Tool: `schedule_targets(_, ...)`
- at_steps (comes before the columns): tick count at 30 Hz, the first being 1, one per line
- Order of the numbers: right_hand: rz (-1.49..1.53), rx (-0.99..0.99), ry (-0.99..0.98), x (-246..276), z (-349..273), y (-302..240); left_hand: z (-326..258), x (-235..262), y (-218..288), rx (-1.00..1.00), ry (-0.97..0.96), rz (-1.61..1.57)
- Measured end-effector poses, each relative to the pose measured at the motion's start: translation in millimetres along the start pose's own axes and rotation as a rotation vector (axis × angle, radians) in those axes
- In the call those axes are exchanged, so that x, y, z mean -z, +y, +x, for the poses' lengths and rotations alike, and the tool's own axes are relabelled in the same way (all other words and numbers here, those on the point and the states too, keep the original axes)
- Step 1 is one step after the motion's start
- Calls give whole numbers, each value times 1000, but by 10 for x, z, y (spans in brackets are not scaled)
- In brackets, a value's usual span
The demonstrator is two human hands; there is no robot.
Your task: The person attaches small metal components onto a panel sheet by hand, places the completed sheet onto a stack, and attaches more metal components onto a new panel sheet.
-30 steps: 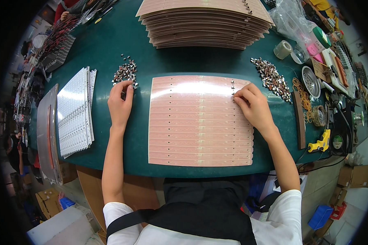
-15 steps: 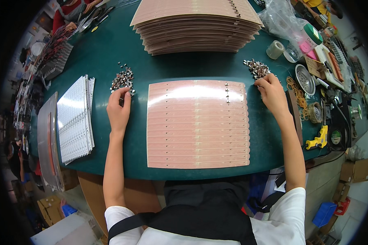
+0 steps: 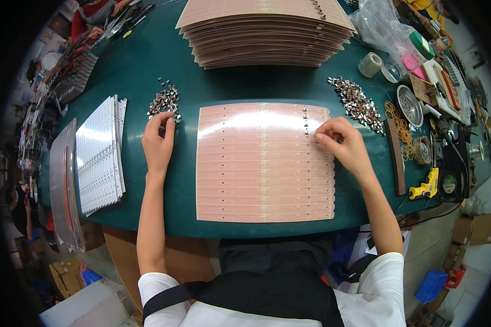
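A pinkish panel (image 3: pixel 264 163) scored into several horizontal strips lies flat on the green table. Small holes run down both its sides, and a few small metal pieces (image 3: pixel 305 116) sit in the upper part of the right-hand column. My right hand (image 3: pixel 344 145) is over the panel's right edge, thumb and forefinger pinched just below those pieces; whatever is between the fingertips is hidden. At the near edge of the left pile of small metal pieces (image 3: pixel 164 100), my left hand (image 3: pixel 159 137) has curled fingers, their tips close together; what they hold is too small to tell.
Behind the panel rises a tall stack of similar panels (image 3: pixel 264 41). A second metal-piece pile (image 3: pixel 359 104) lies at right, beside a dark bar (image 3: pixel 393 158), rubber bands (image 3: pixel 401 128), a metal bowl (image 3: pixel 409 106) and a yellow glue gun (image 3: pixel 426 185). White perforated sheets (image 3: pixel 100 158) lie at left.
My right hand has moved left and nearer, from the right pile to the panel's right column of holes. My left hand stays at its pile, nearly still.
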State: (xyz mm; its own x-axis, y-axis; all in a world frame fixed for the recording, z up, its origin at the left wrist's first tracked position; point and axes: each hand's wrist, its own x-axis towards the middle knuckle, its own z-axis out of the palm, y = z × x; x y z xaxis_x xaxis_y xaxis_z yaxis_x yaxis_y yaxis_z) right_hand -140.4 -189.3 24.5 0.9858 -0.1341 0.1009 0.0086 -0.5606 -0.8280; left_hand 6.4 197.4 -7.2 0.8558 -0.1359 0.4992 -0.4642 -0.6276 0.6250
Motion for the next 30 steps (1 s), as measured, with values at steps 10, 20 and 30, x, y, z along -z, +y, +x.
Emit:
schedule_targets(10,-91,69,4,-162,-32,-29,-12,2,-21,-24,7,8)
schedule_targets(20,-164,200,0,-213,-17,-56,5,-17,-18,-8,0,6)
schedule_targets(30,-248,177,70,191,109,90,-41,46,-14,-13,1,37)
